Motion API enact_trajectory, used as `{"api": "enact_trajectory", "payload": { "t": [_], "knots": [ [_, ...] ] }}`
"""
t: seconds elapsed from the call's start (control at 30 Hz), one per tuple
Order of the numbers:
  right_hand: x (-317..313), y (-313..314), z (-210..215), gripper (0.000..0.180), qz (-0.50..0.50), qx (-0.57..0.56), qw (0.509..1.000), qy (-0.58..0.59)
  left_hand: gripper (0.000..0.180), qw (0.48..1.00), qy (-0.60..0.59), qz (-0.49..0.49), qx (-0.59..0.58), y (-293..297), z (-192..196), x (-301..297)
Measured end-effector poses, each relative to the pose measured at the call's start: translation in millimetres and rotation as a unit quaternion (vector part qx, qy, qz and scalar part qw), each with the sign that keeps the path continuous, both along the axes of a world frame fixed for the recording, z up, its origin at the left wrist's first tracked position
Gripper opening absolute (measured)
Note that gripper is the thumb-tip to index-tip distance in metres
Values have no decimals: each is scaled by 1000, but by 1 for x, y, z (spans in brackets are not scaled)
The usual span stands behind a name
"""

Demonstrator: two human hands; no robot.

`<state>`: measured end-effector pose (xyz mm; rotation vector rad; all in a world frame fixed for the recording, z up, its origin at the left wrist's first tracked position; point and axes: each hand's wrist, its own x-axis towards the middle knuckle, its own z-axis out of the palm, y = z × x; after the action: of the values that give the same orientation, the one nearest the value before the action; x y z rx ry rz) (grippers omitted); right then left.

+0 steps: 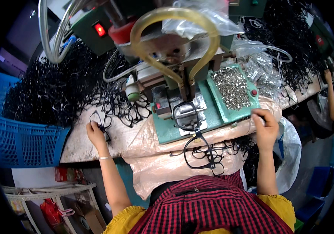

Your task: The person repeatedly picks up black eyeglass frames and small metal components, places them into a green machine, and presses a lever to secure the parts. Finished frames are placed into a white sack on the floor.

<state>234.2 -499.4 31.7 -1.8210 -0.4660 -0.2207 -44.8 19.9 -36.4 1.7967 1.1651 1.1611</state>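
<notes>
At the left of the bench, my left hand (pixel 95 134) is closed on a black eyeglass frame (pixel 106 128). My right hand (pixel 266 126) is at the front right corner of a green tray (pixel 222 113) filled with small shiny metal parts (pixel 231 89). Its thumb and fingers are pinched together; whatever they hold is too small to make out. Between my hands stands a green-based press machine (pixel 167 132). Another black eyeglass frame (pixel 198 132) sits with one rim at the machine's fixture, while its other rim hangs toward me. Neither hand touches this frame.
A big heap of black eyeglass frames (pixel 58 82) covers the left bench beside a blue basket (pixel 26 138). More frames (pixel 229 148) lie on brown sheeting (pixel 151 165) at my lap. A yellow hose (pixel 174 13) loops over the machine. Another person's arm (pixel 330 93) shows at far right.
</notes>
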Motion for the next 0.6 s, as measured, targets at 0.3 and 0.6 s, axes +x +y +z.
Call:
{"api": "enact_trajectory", "payload": {
  "t": [0.3,0.6],
  "knots": [
    [-10,141,73,39,212,162,961,78,13,954,-234,-126,-139,-123,63,86],
    [-28,152,68,50,238,276,917,164,12,817,-398,-409,85,-216,175,107]
  ]
}}
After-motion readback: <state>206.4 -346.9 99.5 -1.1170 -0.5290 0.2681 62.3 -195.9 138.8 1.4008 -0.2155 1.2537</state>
